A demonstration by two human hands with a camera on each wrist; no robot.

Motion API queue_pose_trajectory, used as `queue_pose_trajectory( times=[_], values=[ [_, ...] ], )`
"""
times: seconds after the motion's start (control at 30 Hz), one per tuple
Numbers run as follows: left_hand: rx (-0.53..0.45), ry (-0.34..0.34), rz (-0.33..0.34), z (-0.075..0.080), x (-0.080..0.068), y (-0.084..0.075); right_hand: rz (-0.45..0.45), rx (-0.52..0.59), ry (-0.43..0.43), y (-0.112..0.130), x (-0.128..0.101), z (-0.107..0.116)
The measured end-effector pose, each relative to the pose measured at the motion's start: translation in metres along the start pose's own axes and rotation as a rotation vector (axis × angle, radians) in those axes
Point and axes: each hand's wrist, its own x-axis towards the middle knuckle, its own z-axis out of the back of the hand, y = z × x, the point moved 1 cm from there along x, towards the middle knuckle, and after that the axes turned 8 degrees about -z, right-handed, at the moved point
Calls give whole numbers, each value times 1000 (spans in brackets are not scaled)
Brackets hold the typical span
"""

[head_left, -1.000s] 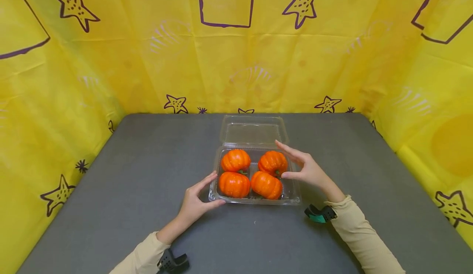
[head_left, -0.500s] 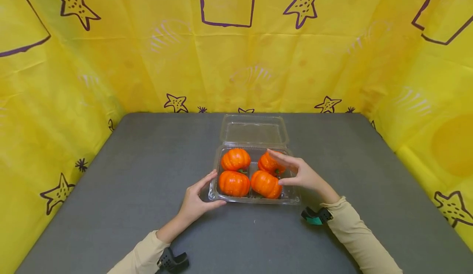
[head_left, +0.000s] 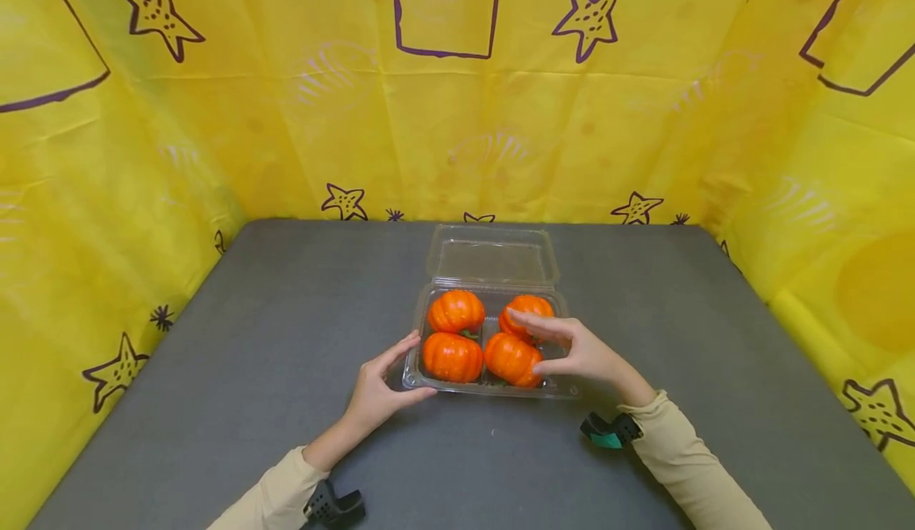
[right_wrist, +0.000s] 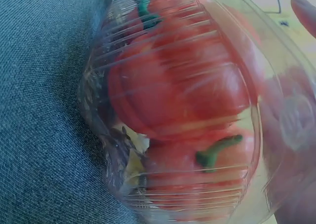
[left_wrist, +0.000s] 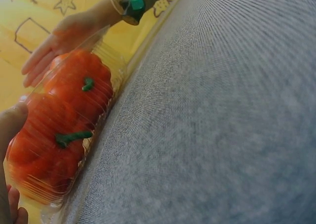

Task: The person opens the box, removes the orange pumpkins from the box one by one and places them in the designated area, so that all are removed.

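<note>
Pumpkins (head_left: 453, 357) in a Clear Box (head_left: 493, 391), a Hand at Each End

Patterned yellow cloth (head_left: 429, 129) rises along the left, right and far sides of the scene. Within it we see a grey worktop (head_left: 300, 299). Beige sleeves (head_left: 696, 462) reach in from the near side, one on the left and one on the right. The box sits around the middle of the worktop, its lid (head_left: 493, 261) laid back at the far side. We find the left hand (head_left: 375, 395) spanning the box's near left corner, its fingers fairly straight and spread from the thumb, which lies at the near edge. The right hand (head_left: 582, 353) is over the right end, fingers stretched and apart from the thumb; we cannot tell whether it touches a pumpkin. Four orange pumpkins lie in the box, two to the left and two to the right, a near and a far one in each pair. Black bands (head_left: 629, 428) sit at both wrists, the right one bearing a green patch (head_left: 606, 440). In the left wrist view we also make out green stems (left_wrist: 88, 84).
</note>
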Motion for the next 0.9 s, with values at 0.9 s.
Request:
queue_pose_trajectory(
  times=[0.9],
  values=[
    [4,-1,1,0,0,1,5,-342,-50,0,3,-1]
  ],
)
